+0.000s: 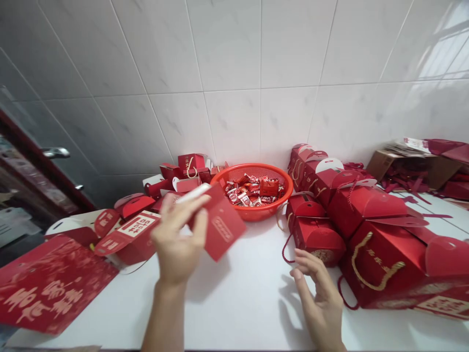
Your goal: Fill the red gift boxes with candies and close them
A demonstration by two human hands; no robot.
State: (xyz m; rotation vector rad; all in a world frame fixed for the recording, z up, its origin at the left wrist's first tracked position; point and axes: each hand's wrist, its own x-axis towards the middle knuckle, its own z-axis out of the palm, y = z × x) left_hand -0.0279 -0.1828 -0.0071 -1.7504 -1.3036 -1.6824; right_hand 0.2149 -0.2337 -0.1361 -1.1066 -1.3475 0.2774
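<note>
My left hand [180, 234] is closed on a small red gift box [224, 222] with pale lettering, held tilted above the white table. A white inner edge of the box shows by my fingertips; my fingers hide part of it. My right hand [318, 298] holds nothing. Its fingers are apart and slightly curled, just in front of a closed red gift box [318, 239] with a dark red cord. Behind the held box stands an orange-red plastic basket [266, 213] with wrapped sweets [252, 190] in it.
Several closed red boxes with rope handles [381, 264] line the right side. Open red boxes [134, 239] and a large red bag [54, 286] lie on the left. At the back right is a cardboard box [383, 166] with red ribbons. A tiled wall [234, 117] bounds the table.
</note>
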